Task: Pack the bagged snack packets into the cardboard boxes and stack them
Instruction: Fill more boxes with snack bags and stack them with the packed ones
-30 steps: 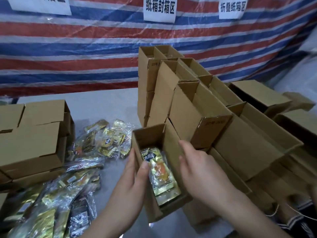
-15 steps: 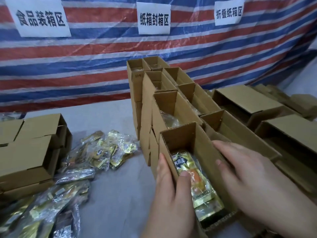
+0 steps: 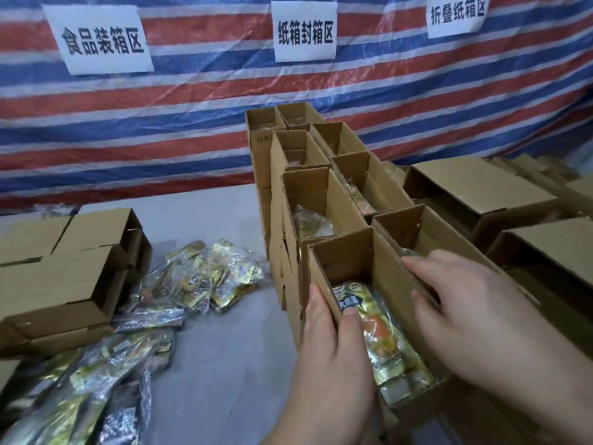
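Stacking step: filled box being seated at the near end of the box row

Left hand (image 3: 333, 351) grips the left wall of the nearest open cardboard box (image 3: 378, 268): thumb hooked over the rim inside, fingers flat along the outer face. Right hand (image 3: 475, 319) lies across the box's right wall, fingers fairly straight and slightly spread, tips at the rim; whether the thumb grips is hidden. Inside the box lies one bagged snack packet (image 3: 378, 329), yellow-gold with an orange patch, flat on the bottom.

The box touches the stack of open boxes (image 3: 308, 200) behind it; at least one of those holds a bag too. Loose snack packets (image 3: 205, 277) lie in a heap on the grey table (image 3: 205, 213) to the left, near closed boxes (image 3: 64, 271).

Judgement: packing of this box looks done, and placement against the stack is in hand. Next move calls for squaring it against its neighbours, releasing both hands, then reaching left for another packet. Flaps remain open; sealing not yet done.
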A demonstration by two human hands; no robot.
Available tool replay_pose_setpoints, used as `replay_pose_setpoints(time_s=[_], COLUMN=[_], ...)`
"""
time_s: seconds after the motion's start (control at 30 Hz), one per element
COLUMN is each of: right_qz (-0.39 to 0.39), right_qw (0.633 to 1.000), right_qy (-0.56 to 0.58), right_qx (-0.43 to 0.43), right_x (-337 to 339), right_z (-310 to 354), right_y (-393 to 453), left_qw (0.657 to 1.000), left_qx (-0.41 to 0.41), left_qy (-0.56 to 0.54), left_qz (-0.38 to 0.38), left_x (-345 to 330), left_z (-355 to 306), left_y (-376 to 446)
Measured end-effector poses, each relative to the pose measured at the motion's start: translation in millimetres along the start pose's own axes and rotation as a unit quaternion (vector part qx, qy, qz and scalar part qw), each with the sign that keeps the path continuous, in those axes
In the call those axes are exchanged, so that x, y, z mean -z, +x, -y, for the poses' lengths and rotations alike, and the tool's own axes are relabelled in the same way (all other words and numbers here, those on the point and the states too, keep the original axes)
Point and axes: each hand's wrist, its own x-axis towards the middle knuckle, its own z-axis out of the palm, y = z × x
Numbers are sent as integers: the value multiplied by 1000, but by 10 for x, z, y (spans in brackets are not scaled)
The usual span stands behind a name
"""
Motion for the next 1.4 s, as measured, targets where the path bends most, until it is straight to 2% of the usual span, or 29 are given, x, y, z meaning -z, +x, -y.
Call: replay_pose_setpoints(time_s=[0.23, 0.43, 0.73, 1.4], right_qz=[9, 22, 21, -7], right_qw=[1000, 1000, 998, 1000], right_qy=[5, -18, -7, 10], right_qx=[4, -5, -53, -12], right_x=[55, -39, -153, -84], right_z=[-54, -64, -36, 93], right_y=[34, 59, 78, 234], left_qw=[1000, 1000, 1000, 999], left_qx=[4, 8, -17, -25], left_qy=[25, 3, -10, -4], left_qz=[-3, 11, 0, 37], left_x=[-16, -77, -131, 98], left_z=[-68, 44, 172, 319], left_y=[21, 82, 121, 171])
